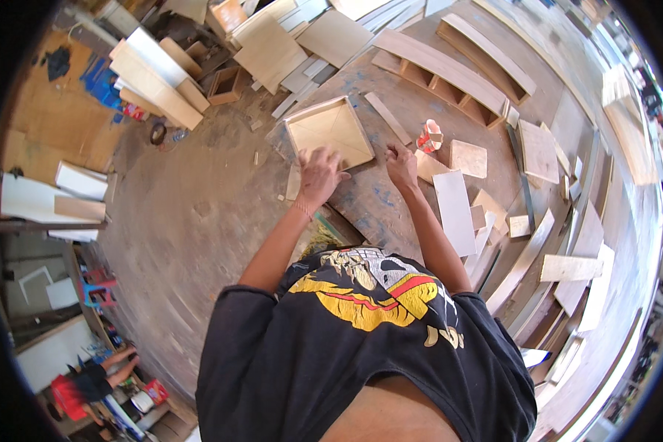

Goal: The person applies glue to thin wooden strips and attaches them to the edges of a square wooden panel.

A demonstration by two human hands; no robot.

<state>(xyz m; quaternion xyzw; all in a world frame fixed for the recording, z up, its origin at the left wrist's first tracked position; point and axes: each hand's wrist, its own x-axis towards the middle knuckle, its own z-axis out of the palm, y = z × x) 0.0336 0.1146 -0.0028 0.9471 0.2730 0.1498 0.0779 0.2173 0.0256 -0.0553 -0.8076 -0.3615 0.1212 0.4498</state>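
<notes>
A shallow square wooden tray (331, 121) with a thin raised rim lies at the corner of the worktable (376, 214). My left hand (320, 175) is over its near rim, fingers apart and slightly blurred. Whether they press on the wood I cannot tell. To the right of the tray, my right hand (401, 166) is closed with its fingers curled together; anything inside is hidden. Just beyond it a narrow wooden strip (388, 118) lies on the table. A red and white container (429, 137) stands to the right of that hand, near a small square wood block (468, 159).
A long wooden frame with compartments (449, 79) lies at the far right of the table. Boards and offcuts (455, 214) crowd the right side. Plywood sheets (270, 50) are stacked beyond the table. At lower left, another person (88, 390) is on the floor.
</notes>
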